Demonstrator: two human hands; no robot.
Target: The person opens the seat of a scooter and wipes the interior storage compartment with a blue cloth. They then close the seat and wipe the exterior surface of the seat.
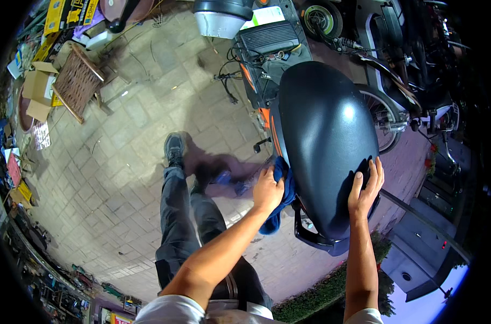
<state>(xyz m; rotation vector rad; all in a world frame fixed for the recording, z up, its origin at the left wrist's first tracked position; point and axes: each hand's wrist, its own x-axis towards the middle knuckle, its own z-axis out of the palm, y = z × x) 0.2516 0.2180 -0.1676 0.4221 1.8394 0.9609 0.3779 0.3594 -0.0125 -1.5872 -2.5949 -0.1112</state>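
Note:
A scooter with a long, glossy black seat [321, 124] stands in front of me, to the right. My left hand [268, 190] is closed around a dark blue cloth [288, 189] against the scooter's near side, just below the seat edge. Part of the cloth hangs down under my wrist. On the seat's far edge, towards its rear, rests my right hand [366, 188], fingers stretched out and nothing held. Orange trim [265, 116] runs along the scooter's side. Loose black cables [229, 78] stick out near its footboard, where a black ribbed box [269, 39] lies.
More scooters [402, 54] stand close together on the right, beside a loose-looking wheel [322, 20]. A woven stool [77, 81] and an open cardboard box [39, 89] are at the far left. Paving bricks [126, 162] cover the ground; a hedge [321, 291] runs at the lower right.

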